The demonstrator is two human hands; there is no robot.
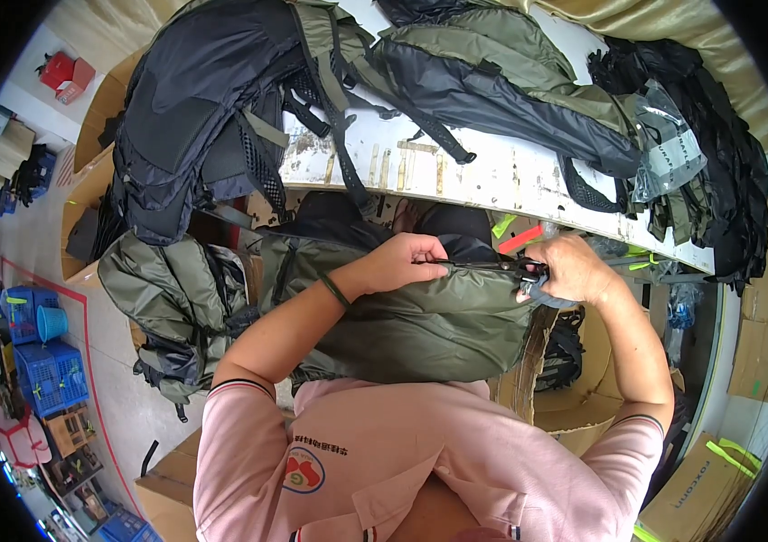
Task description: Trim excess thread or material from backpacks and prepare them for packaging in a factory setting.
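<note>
Across my lap lies an olive green backpack point(402, 330) with a dark upper edge. My left hand point(407, 260) is closed, its thumb and fingers pinching the bag's upper edge near the middle. At the bag's right end my right hand point(569, 269) is closed around what look like black-handled scissors point(533, 268), with a thin dark part lying along the edge toward my left hand. Whether that part is a blade or the bag's trim is hard to make out. A grey strap point(548, 296) hangs under my right fingers.
A white worktable point(411, 172) ahead holds a black backpack point(212, 99), a green-and-black backpack point(510, 81) and a dark pile of bags point(718, 135). Another olive backpack point(167, 298) stands at my left. An open cardboard box point(583, 406) sits at my right; blue crates point(50, 370) stand far left.
</note>
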